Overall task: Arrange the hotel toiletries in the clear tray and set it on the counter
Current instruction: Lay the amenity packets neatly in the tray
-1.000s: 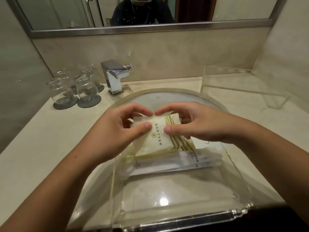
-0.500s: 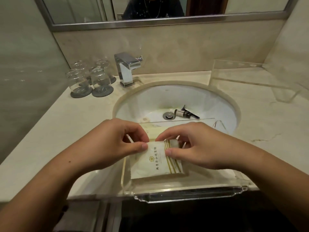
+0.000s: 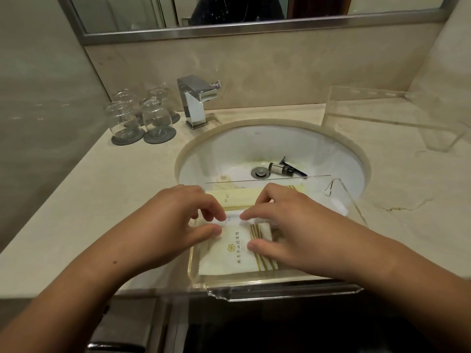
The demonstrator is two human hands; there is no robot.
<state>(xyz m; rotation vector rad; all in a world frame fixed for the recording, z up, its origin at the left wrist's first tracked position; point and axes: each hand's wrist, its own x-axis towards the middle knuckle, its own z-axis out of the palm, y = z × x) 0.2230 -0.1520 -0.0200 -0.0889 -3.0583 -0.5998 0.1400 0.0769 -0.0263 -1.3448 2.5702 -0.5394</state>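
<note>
A clear acrylic tray (image 3: pixel 283 291) rests over the front rim of the sink. Inside it lies a white packet with gold stripes and a gold flower logo (image 3: pixel 235 253). My left hand (image 3: pixel 175 225) pinches the packet's upper left edge between thumb and fingers. My right hand (image 3: pixel 288 225) presses on its right side, thumb on the stripes. A pale yellow packet (image 3: pixel 237 198) lies further back in the tray, with other white packets partly hidden under my hands. A small dark bottle (image 3: pixel 280 168) and a black slim item (image 3: pixel 293 166) lie in the sink bowl (image 3: pixel 229 154) near the drain.
A chrome faucet (image 3: pixel 197 101) stands behind the sink. Several upturned glasses on grey coasters (image 3: pixel 142 118) sit at the back left of the counter. A second clear acrylic stand (image 3: pixel 382 115) is at the back right. A mirror runs along the wall.
My view has tilted up and back, showing the sink bowl. Both hands have brought the striped packet down toward the tray's front and laid it flat there.
</note>
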